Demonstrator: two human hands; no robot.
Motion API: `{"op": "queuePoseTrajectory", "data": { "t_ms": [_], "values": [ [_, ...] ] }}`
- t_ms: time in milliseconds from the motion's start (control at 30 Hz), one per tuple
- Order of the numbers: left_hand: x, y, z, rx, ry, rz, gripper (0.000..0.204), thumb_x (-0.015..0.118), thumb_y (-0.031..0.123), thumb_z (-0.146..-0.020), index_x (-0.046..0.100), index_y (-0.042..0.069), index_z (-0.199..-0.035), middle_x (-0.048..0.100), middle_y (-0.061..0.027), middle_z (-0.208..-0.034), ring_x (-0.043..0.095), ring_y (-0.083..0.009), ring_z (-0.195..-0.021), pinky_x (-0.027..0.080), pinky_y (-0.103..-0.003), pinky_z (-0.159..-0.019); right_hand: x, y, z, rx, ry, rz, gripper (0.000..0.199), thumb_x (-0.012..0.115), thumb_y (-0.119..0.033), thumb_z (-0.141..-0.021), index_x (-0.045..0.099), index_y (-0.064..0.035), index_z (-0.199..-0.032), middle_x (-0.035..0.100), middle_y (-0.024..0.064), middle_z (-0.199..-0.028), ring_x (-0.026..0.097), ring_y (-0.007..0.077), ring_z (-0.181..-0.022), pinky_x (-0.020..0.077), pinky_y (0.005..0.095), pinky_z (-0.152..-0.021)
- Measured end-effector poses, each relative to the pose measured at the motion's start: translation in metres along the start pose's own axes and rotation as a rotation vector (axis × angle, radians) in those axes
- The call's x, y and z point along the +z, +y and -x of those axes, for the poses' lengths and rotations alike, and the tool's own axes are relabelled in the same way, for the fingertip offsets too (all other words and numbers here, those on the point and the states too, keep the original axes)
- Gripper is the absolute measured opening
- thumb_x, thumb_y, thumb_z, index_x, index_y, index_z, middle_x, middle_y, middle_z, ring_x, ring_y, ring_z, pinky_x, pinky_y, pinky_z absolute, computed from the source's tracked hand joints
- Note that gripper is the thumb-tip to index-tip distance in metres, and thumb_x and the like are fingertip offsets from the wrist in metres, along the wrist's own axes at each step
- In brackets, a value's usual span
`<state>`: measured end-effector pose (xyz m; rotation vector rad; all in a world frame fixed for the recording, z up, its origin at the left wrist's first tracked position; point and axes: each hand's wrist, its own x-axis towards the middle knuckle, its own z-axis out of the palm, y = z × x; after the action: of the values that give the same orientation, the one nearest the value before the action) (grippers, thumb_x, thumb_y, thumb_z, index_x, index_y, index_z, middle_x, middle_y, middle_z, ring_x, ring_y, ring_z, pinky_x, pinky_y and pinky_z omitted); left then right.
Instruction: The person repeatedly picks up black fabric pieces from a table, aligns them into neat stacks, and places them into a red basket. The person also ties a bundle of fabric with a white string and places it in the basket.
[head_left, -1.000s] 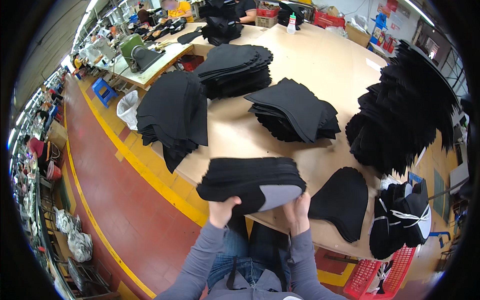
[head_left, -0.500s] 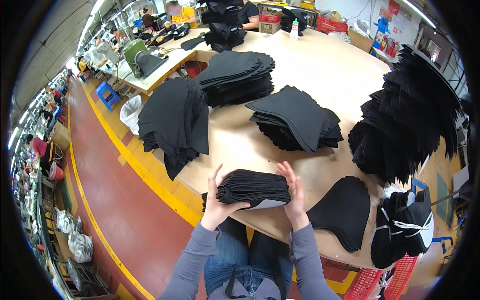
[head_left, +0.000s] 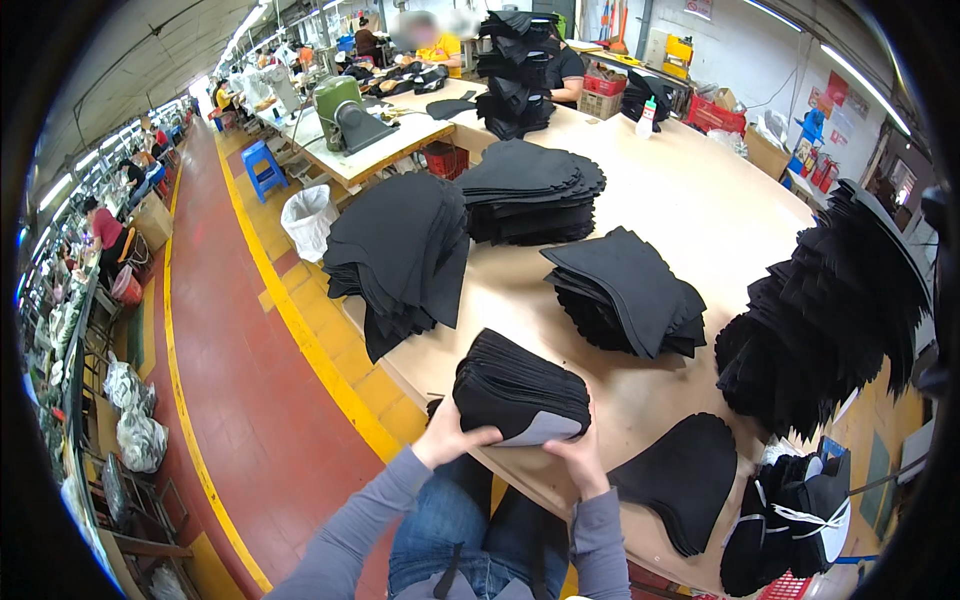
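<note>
Near the table's front edge I hold a thick stack of black cut fabric pieces [head_left: 520,385] between both hands. Its layered edges face up, and a pale grey patch shows on the near side. My left hand [head_left: 448,434] grips the left end, thumb across the near face. My right hand [head_left: 582,458] clasps the right end, its thumb also on the near face; the other fingers are partly hidden behind the stack. To the right of my right hand lies a flat pile of curved black pieces [head_left: 682,485].
Beyond my hands stand black piles: one at the left edge [head_left: 400,250], one behind it [head_left: 530,190], one mid-table [head_left: 628,290]. A tall leaning pile [head_left: 815,310] is at right, above a white-tied bundle [head_left: 800,520]. A white bottle [head_left: 647,120] stands farther back.
My right hand, spread beside the stack before, has closed on its right end. The stack has tilted, showing more of its near face. The whole view has shifted.
</note>
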<state>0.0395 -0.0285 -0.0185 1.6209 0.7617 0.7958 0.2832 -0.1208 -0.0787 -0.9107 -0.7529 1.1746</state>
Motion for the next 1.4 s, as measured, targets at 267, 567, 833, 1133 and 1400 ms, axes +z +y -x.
{"op": "queuePoseTrajectory", "data": {
  "t_ms": [267,567,833,1133,1400],
  "values": [
    [0.004,0.007,-0.003,0.338,-0.086,-0.227,0.085,0.088,0.025,-0.070,0.046,-0.004,-0.137,0.047,-0.0243,-0.139,0.042,-0.0371,-0.133,0.033,-0.041,-0.111,-0.003,0.006,0.002,0.157,0.034,0.050,0.092,0.075,0.018,-0.059,0.039,-0.0106,-0.139,0.051,0.0046,-0.131,0.053,0.0208,-0.120,0.0483,0.0374,-0.101],
    [-0.001,0.021,0.013,0.542,-0.058,-0.342,0.063,0.080,0.025,-0.074,0.054,0.009,-0.129,0.059,-0.0082,-0.131,0.051,-0.0251,-0.128,0.030,-0.047,-0.112,0.038,-0.028,0.032,0.034,0.147,0.013,0.082,0.067,0.014,-0.070,0.036,-0.0059,-0.144,0.049,0.0085,-0.140,0.052,0.0202,-0.125,0.0509,0.0336,-0.099],
    [0.020,0.037,-0.002,0.474,-0.045,-0.269,0.070,0.089,0.031,-0.065,0.060,0.003,-0.123,0.064,-0.0117,-0.122,0.061,-0.0270,-0.114,0.039,-0.047,-0.107,0.010,0.000,0.057,0.176,0.238,-0.182,0.059,0.062,0.017,-0.061,0.060,-0.0016,-0.117,0.063,0.0064,-0.115,0.058,0.0233,-0.112,0.0455,0.0338,-0.097],
    [0.016,0.035,0.006,0.100,0.034,0.130,0.063,0.087,0.019,-0.073,0.057,-0.003,-0.124,0.066,-0.0108,-0.118,0.060,-0.0175,-0.109,0.048,-0.034,-0.097,0.040,-0.017,0.066,0.057,0.318,-0.001,0.064,0.076,0.003,-0.067,0.055,0.0000,-0.127,0.060,0.0081,-0.124,0.056,0.0216,-0.115,0.0421,0.0339,-0.101],
    [0.036,0.053,0.024,-0.495,0.381,1.169,0.059,0.059,0.054,-0.093,0.060,0.005,-0.126,0.065,-0.0089,-0.123,0.061,-0.0242,-0.111,0.047,-0.038,-0.100,0.086,-0.128,0.051,-0.202,0.157,0.353,0.061,0.077,-0.023,-0.079,0.056,0.0063,-0.127,0.062,0.0127,-0.120,0.058,0.0194,-0.112,0.0411,0.0308,-0.101]
  ]
}}
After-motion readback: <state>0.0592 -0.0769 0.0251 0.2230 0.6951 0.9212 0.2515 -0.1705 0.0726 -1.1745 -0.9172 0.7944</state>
